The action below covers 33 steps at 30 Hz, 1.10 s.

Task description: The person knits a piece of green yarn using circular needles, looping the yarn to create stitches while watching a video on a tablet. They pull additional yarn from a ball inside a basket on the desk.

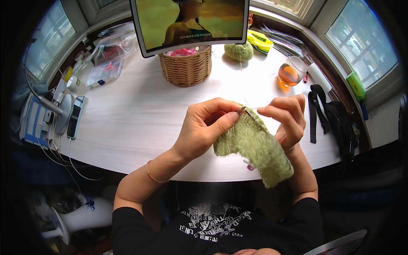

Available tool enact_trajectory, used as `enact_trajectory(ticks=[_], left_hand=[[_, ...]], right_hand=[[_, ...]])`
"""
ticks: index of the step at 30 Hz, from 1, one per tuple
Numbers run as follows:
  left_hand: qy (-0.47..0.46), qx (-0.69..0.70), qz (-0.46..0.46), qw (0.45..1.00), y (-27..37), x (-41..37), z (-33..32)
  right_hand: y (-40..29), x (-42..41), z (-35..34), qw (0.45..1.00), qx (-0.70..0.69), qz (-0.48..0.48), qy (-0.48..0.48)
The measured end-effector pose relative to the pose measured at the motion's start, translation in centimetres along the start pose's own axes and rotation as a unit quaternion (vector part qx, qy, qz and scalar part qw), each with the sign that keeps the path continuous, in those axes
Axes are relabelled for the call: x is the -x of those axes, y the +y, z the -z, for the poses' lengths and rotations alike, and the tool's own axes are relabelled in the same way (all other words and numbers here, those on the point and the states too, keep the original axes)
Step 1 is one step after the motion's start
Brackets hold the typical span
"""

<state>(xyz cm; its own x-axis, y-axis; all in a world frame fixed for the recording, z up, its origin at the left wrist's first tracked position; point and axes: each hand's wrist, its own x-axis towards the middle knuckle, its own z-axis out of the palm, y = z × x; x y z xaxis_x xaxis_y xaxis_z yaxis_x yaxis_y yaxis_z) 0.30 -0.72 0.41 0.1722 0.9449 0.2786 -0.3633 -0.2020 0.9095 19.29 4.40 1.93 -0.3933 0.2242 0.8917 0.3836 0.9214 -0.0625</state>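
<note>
A fuzzy green knitted piece [255,137] hangs above the front edge of the desk. My left hand [207,124] pinches its top edge and a knitting needle tip between thumb and fingers. A needle [255,119] runs along the upper edge of the knitting. On the right, my right hand [288,119] has its fingers curled, with a thin strand of yarn stretched from the needle tip to its forefinger; its palm side is partly behind the knitting. A small purple item [250,166] dangles below the fabric. The green yarn ball [239,52] lies at the back of the desk.
A wicker basket [186,68] stands behind my hands, under a screen [191,24]. To the right are a glass of amber drink [290,71], a paper roll [318,77] and a black strapped bag [341,124]. A phone [76,116], lamp base, cables and plastic case [105,72] occupy the left.
</note>
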Motion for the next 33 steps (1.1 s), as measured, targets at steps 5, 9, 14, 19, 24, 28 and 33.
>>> enact_trajectory(ticks=[5,9,14,19,24,28,33], left_hand=[[0.027,0.015,-0.032,0.999,0.2,-0.1,-0.1],[0.017,0.019,-0.074,0.997,-0.3,-0.1,0.1],[-0.014,-0.005,-0.04,0.999,-0.1,-0.1,-0.1],[-0.034,-0.027,0.011,0.999,-0.2,0.0,-0.1],[-0.008,-0.031,0.015,0.999,0.3,0.0,0.1],[0.004,-0.022,0.014,1.0,0.3,0.0,0.1],[0.023,0.02,-0.017,0.999,0.0,-0.1,0.1]], right_hand=[[-0.1,0.5,-0.3,1.0,0.008,0.013,0.017],[-0.6,0.3,-0.1,1.0,-0.01,-0.019,-0.005],[-0.9,0.2,-0.6,0.997,-0.067,-0.004,-0.046],[-0.5,0.4,-0.9,0.998,-0.059,-0.008,0.017],[0.2,0.4,-0.6,0.999,-0.026,-0.014,0.034],[0.5,0.5,-0.3,0.999,-0.017,-0.026,0.033],[0.1,0.4,0.1,0.999,-0.046,-0.013,0.008]])
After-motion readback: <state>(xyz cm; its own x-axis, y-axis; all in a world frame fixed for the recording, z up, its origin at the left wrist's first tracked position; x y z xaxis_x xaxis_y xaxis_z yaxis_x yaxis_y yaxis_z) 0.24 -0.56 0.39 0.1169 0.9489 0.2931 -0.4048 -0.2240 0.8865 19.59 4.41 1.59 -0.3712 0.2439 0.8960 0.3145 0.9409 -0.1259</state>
